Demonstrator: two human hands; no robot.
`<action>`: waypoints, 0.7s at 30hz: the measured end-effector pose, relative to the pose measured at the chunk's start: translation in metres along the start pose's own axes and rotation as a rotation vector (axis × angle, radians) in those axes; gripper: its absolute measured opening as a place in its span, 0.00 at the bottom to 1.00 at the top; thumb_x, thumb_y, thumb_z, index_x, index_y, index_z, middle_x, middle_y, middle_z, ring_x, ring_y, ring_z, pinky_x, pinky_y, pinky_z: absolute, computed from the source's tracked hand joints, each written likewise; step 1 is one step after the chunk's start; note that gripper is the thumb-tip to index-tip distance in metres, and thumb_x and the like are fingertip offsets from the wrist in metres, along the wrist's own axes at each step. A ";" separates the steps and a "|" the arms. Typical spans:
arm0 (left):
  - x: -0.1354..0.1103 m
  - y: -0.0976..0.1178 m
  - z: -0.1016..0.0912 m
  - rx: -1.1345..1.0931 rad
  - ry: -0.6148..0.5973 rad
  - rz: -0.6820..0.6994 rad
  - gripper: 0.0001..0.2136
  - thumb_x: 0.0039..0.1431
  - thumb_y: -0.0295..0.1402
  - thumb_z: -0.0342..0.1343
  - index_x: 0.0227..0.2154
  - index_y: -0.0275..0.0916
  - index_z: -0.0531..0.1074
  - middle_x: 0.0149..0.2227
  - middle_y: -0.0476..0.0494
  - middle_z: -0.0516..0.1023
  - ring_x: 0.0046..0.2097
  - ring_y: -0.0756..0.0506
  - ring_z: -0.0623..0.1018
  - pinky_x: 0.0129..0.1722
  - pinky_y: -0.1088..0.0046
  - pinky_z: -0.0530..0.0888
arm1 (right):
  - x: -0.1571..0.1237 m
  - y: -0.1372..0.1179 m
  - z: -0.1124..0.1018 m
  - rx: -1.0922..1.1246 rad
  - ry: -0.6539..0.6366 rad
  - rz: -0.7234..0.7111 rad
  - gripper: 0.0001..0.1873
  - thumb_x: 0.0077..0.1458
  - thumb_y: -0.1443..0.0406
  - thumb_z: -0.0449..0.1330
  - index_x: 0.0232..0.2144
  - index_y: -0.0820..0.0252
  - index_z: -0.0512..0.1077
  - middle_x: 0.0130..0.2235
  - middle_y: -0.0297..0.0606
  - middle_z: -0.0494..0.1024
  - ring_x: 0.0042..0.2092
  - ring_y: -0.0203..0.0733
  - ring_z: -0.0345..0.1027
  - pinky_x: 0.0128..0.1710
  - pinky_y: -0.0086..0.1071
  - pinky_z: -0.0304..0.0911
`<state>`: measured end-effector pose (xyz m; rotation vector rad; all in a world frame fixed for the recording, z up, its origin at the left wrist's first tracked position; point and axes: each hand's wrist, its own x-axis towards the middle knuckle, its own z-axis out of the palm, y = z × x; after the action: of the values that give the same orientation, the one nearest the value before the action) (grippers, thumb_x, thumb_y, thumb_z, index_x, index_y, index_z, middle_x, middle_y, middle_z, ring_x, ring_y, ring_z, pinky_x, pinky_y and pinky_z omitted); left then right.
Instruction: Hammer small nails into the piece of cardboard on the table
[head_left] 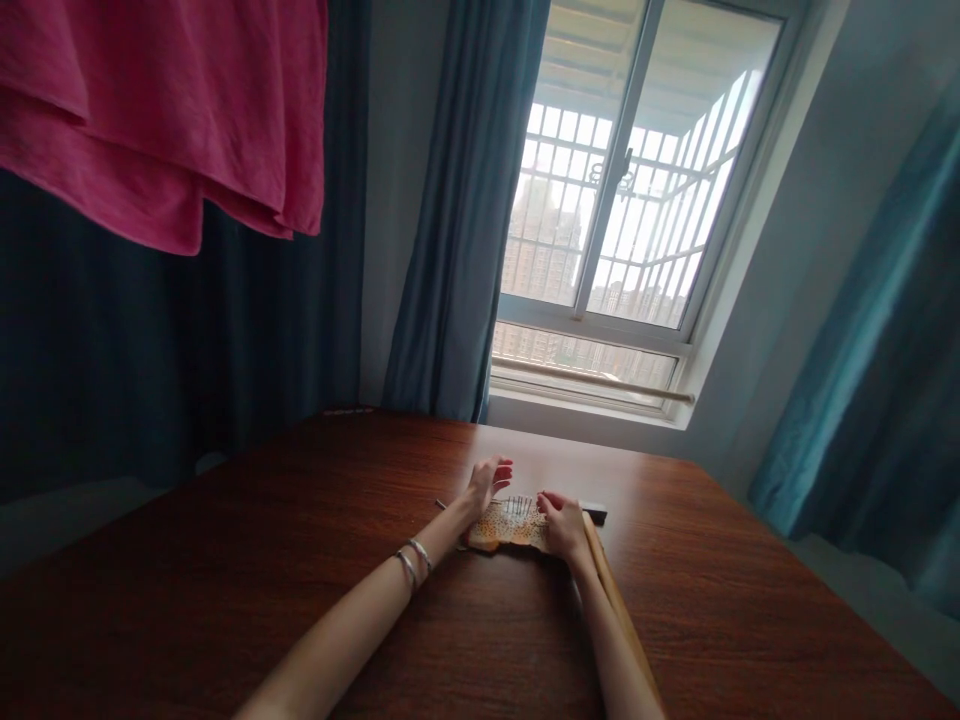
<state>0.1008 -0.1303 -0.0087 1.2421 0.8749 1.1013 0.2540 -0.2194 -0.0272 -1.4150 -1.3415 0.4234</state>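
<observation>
Lower centre: left hand (489,482), fingers spread, seems to steady the board (508,527) on the tabletop (225,580); right hand (562,522) curls over its wires (517,503), pinch unclear.

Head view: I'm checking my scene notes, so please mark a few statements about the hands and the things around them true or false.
1. The left hand has bracelets at its wrist. True.
2. The right hand is at the right end of the speckled piece. True.
3. The stick lies left of the left arm. False: it runs along the right forearm.
4. The pink cloth hangs over the window. False: it hangs at the upper left, in front of a dark curtain.
5. The left hand is a fist. False: its fingers are open.
</observation>
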 end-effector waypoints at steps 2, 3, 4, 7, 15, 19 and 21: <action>0.001 -0.008 0.003 -0.094 0.008 -0.017 0.16 0.48 0.43 0.51 0.31 0.32 0.69 0.32 0.37 0.74 0.33 0.48 0.74 0.35 0.72 0.71 | -0.001 0.002 0.001 -0.011 -0.006 -0.007 0.21 0.45 0.52 0.55 0.25 0.65 0.77 0.26 0.43 0.79 0.30 0.46 0.70 0.30 0.33 0.64; 0.002 -0.012 0.004 -0.145 0.007 -0.029 0.16 0.48 0.43 0.51 0.30 0.32 0.69 0.31 0.38 0.74 0.32 0.48 0.74 0.34 0.72 0.71 | -0.001 0.003 0.002 -0.014 -0.007 -0.010 0.21 0.45 0.53 0.54 0.26 0.65 0.77 0.27 0.43 0.79 0.30 0.46 0.71 0.31 0.34 0.64; 0.003 -0.016 0.005 -0.184 0.000 -0.041 0.16 0.48 0.42 0.51 0.30 0.32 0.69 0.30 0.39 0.74 0.31 0.48 0.73 0.34 0.72 0.70 | 0.000 0.004 0.003 -0.014 -0.009 -0.013 0.20 0.45 0.54 0.54 0.27 0.65 0.77 0.28 0.43 0.79 0.31 0.46 0.71 0.32 0.34 0.64; 0.006 -0.024 0.006 -0.231 -0.018 -0.051 0.15 0.47 0.41 0.52 0.30 0.32 0.69 0.28 0.40 0.73 0.30 0.48 0.73 0.32 0.72 0.70 | 0.002 0.007 0.008 -0.009 -0.014 -0.017 0.20 0.46 0.55 0.54 0.29 0.65 0.77 0.30 0.43 0.79 0.32 0.46 0.71 0.34 0.35 0.65; 0.008 -0.030 0.006 -0.213 -0.027 -0.036 0.12 0.45 0.39 0.53 0.26 0.33 0.70 0.24 0.43 0.73 0.28 0.49 0.72 0.31 0.73 0.68 | 0.002 0.009 0.011 -0.021 -0.032 -0.020 0.17 0.46 0.57 0.55 0.30 0.62 0.78 0.34 0.43 0.80 0.36 0.48 0.72 0.38 0.37 0.66; 0.006 -0.031 0.005 -0.180 -0.060 -0.007 0.12 0.45 0.38 0.53 0.26 0.32 0.71 0.24 0.43 0.73 0.28 0.49 0.72 0.31 0.73 0.68 | 0.001 0.009 0.012 -0.046 -0.049 -0.027 0.16 0.46 0.58 0.55 0.31 0.61 0.78 0.34 0.43 0.79 0.35 0.47 0.72 0.38 0.37 0.65; 0.004 -0.029 0.004 -0.145 -0.089 0.019 0.13 0.45 0.38 0.54 0.28 0.32 0.72 0.25 0.43 0.73 0.29 0.49 0.72 0.31 0.74 0.68 | 0.001 0.009 0.012 -0.063 -0.063 -0.035 0.15 0.46 0.59 0.55 0.31 0.61 0.78 0.34 0.42 0.80 0.35 0.46 0.72 0.37 0.35 0.65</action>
<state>0.1105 -0.1275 -0.0366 1.1716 0.7046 1.0962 0.2483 -0.2115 -0.0387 -1.4378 -1.4390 0.4090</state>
